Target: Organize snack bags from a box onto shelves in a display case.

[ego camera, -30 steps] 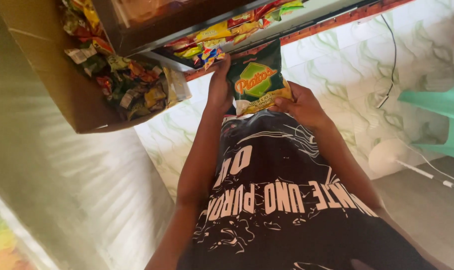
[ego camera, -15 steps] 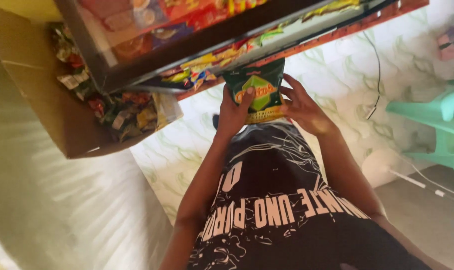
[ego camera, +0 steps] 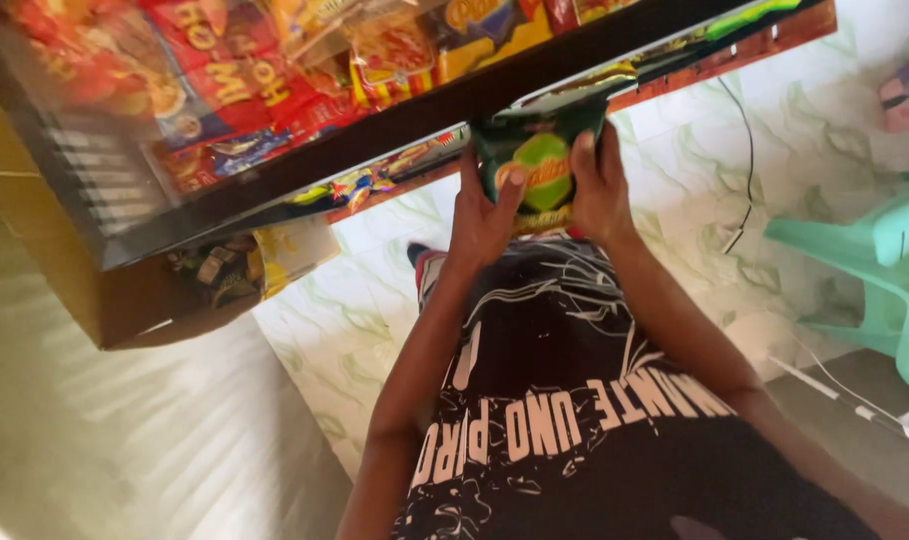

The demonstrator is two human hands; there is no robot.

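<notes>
While both hands hold it, the green snack bag (ego camera: 538, 160) sits at upper centre of the frame, its top edge tucked against the dark front rail of the shelf (ego camera: 395, 125). The left hand (ego camera: 482, 215) grips the bag's left side, thumb across its face and fingers curled behind; the right hand (ego camera: 600, 190) clamps the right side the same way. Red and yellow packets (ego camera: 225, 75) crowd the shelf at upper left, and a cardboard box (ego camera: 125, 310) of more snacks sits at left below it. A green plastic chair (ego camera: 875, 270) stands at the right edge.

To handle the bag well, the person would likely keep the grip on the sealed side edges rather than the puffed middle, hold it level, and ease it past the rail without snagging neighbouring packets.
</notes>
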